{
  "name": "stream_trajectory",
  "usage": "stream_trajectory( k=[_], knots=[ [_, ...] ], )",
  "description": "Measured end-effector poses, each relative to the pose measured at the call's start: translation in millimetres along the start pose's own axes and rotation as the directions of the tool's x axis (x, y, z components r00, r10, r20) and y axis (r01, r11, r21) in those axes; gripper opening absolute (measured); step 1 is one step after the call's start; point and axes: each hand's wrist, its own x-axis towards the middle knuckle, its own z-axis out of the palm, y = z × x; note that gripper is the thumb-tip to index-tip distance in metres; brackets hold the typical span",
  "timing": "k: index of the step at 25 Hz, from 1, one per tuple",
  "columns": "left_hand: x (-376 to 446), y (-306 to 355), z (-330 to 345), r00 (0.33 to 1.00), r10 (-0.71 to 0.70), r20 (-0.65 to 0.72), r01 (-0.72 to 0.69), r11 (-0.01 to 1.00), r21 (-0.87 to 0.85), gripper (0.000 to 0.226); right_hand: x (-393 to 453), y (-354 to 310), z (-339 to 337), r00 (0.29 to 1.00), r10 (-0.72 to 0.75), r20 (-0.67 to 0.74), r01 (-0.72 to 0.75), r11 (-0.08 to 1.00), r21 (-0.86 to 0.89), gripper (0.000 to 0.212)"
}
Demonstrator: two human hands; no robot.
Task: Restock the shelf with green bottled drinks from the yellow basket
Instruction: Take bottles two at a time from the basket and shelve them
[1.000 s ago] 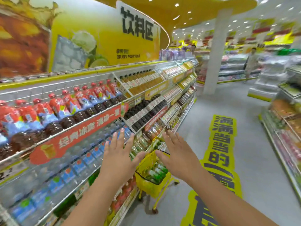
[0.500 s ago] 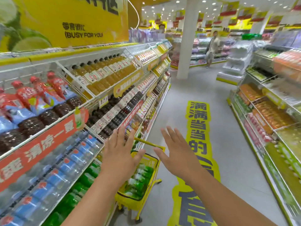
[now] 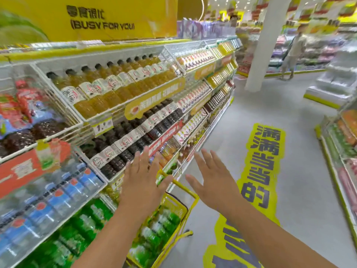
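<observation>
Supermarket shelving runs along the left of a grey aisle, stacked with amber, dark and blue-labelled bottles, with green bottled drinks on the bottom shelf at lower left. Beside that shelf on the floor stands the yellow basket, filled with more green bottled drinks. The person's left hand and right hand are held out above the basket with fingers spread wide, both empty and touching nothing, the basket's handle showing between them.
</observation>
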Motion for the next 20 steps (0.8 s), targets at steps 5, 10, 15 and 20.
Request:
stream_trajectory(
  k=[5, 10, 15, 20],
  knots=[
    [61, 4, 28, 0.994, -0.108, -0.002, 0.108, 0.994, 0.003, 0.084, 83, 43, 14, 0.996, -0.09, 0.016, 0.089, 0.995, 0.05, 0.107],
    [129, -15, 71, 0.986, -0.165, 0.009, 0.165, 0.986, -0.017, 0.08, 152, 57, 46, 0.992, -0.123, 0.038, 0.122, 0.992, 0.023, 0.082],
    [194, -24, 94, 0.988, -0.153, 0.02, 0.153, 0.987, -0.04, 0.08, 214, 73, 68, 0.986, -0.149, 0.078, 0.152, 0.987, -0.043, 0.076],
    [214, -45, 106, 0.965, -0.262, -0.021, 0.261, 0.965, -0.018, 0.082, 265, 68, 94, 0.963, -0.251, 0.094, 0.252, 0.968, 0.007, 0.079]
  ],
)
